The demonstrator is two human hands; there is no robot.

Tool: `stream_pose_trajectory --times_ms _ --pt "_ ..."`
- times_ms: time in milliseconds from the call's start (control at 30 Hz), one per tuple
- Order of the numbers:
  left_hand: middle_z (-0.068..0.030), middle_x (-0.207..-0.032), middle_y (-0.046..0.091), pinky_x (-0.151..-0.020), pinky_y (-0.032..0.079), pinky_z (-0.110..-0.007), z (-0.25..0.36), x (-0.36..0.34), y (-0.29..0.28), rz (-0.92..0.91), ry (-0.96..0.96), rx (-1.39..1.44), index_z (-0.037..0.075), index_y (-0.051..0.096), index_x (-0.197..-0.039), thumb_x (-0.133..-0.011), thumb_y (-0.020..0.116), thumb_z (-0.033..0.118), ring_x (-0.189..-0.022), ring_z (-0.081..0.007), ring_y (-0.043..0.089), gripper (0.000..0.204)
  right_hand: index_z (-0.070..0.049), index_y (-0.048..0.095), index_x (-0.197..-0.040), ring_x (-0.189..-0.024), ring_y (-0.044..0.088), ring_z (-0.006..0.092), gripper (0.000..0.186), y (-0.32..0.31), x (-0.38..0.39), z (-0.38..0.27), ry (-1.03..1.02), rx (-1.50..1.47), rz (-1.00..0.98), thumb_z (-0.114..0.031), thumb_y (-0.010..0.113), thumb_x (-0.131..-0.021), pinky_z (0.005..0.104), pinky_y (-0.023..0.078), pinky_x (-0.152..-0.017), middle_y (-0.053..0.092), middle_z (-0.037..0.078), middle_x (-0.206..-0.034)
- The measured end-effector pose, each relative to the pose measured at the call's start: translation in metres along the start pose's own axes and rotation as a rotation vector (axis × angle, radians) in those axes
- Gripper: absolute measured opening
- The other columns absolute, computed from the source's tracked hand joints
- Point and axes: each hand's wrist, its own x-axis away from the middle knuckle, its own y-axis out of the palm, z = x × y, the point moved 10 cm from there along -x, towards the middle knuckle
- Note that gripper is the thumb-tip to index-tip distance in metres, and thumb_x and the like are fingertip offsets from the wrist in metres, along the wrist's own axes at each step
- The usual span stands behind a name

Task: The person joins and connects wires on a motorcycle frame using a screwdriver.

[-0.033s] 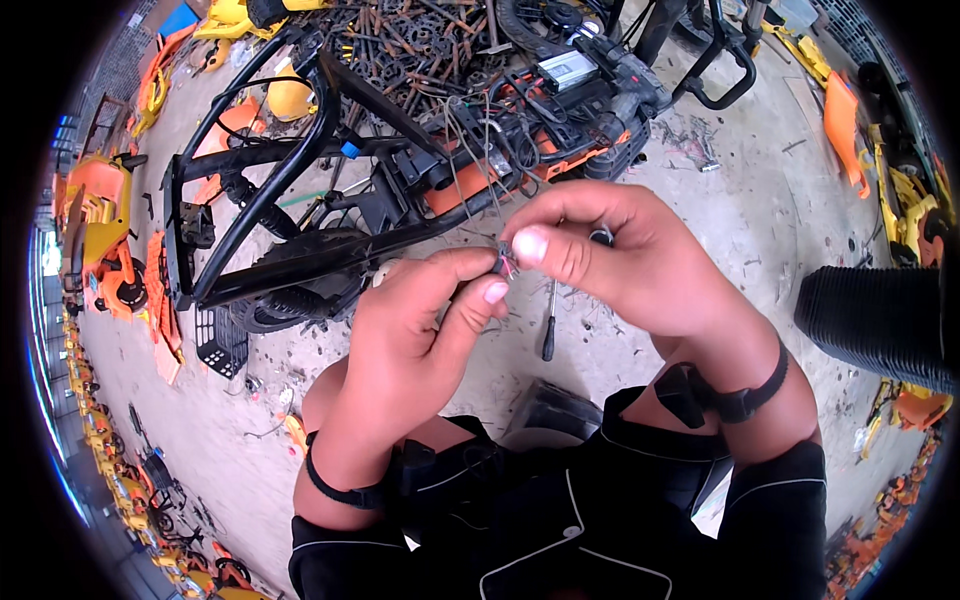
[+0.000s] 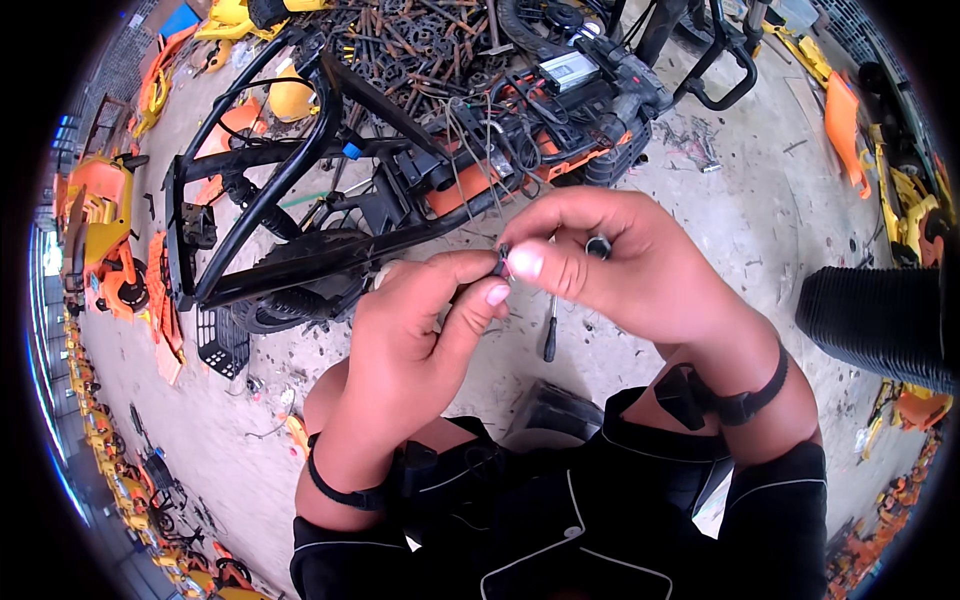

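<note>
My left hand (image 2: pixel 405 335) pinches a small dark piece (image 2: pixel 499 262), which looks like a wire connector, between thumb and forefinger. Thin wires come off it. Thumb and forefinger of my right hand (image 2: pixel 625 265) close on the same piece from the other side, hiding much of it. A round black end (image 2: pixel 598 246) shows by the curled fingers of my right hand; whether I hold it, I cannot tell. Below the hands a black-handled screwdriver (image 2: pixel 550 340) points up towards them. Just beyond lies an orange-and-black machine chassis (image 2: pixel 465 190) with loose cables.
A black tubular frame (image 2: pixel 285 170) with a wheel (image 2: pixel 300 290) lies to the left. Rusty metal parts (image 2: pixel 410 50) are heaped at the back. A black ribbed object (image 2: pixel 870 325) stands at right. Orange and yellow panels (image 2: pixel 845 130) line the sides. A dark container (image 2: pixel 550 412) is near my lap.
My right hand has shifted slightly, its thumb covering more of the small piece. The pinkish wire strands that showed are now mostly hidden. More of the round black end shows.
</note>
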Motion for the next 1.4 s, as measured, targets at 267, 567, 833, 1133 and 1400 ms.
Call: stream_pose_trajectory --times_ms 267,567,833,1133,1400 --pt "-0.0076 -0.079 0.069 -0.067 0.048 -0.033 0.026 0.013 -0.022 0.208 0.237 -0.333 0.006 0.069 -0.099 -0.083 0.077 0.014 -0.067 -0.0239 0.061 0.019 -0.001 0.067 -0.097 -0.075 0.067 0.0235 0.014 0.014 0.005 -0.033 -0.367 0.303 0.104 -0.007 0.071 -0.086 0.0316 0.051 -0.065 0.067 0.011 -0.083" --pt "-0.0076 -0.082 0.071 -0.065 0.05 -0.028 0.015 0.017 -0.034 0.232 0.167 -0.191 0.002 0.069 -0.099 -0.085 0.076 0.01 -0.069 -0.0166 0.064 0.017 -0.002 0.066 -0.098 -0.068 0.051 0.006 0.011 0.03 -0.002 -0.011 -0.12 0.02 0.006 -0.006 0.07 -0.088 0.023 0.044 -0.061 0.064 0.0 -0.086" --pt "-0.0085 -0.088 0.07 -0.063 0.053 -0.022 0.006 0.015 -0.039 0.254 0.072 0.046 -0.002 0.067 -0.101 -0.088 0.073 0.007 -0.076 -0.0094 0.066 0.017 -0.002 0.066 -0.102 -0.068 0.048 0.0038 0.017 0.027 -0.004 -0.014 -0.156 0.015 -0.01 -0.012 0.072 -0.09 0.0213 0.043 -0.063 0.064 0.0 -0.09" --pt "-0.0072 -0.084 0.07 -0.052 0.044 -0.02 0.007 0.015 -0.034 0.272 0.072 -0.055 -0.001 0.068 -0.1 -0.084 0.077 0.007 -0.064 -0.0055 0.057 0.02 -0.002 0.067 -0.102 -0.068 0.05 0.0033 0.015 0.025 -0.001 -0.008 -0.127 -0.023 0.067 -0.011 0.071 -0.09 0.0205 0.044 -0.064 0.064 -0.001 -0.089" --pt "-0.008 -0.095 0.07 -0.058 0.047 -0.021 0.017 0.009 -0.027 0.17 0.136 -0.069 0.0 0.067 -0.102 -0.085 0.076 0.005 -0.074 -0.0072 0.061 0.021 -0.002 0.066 -0.1 -0.071 0.052 0.0038 0.011 0.02 -0.001 -0.006 -0.155 -0.055 0.11 -0.008 0.069 -0.091 0.0205 0.044 -0.065 0.063 -0.001 -0.088"
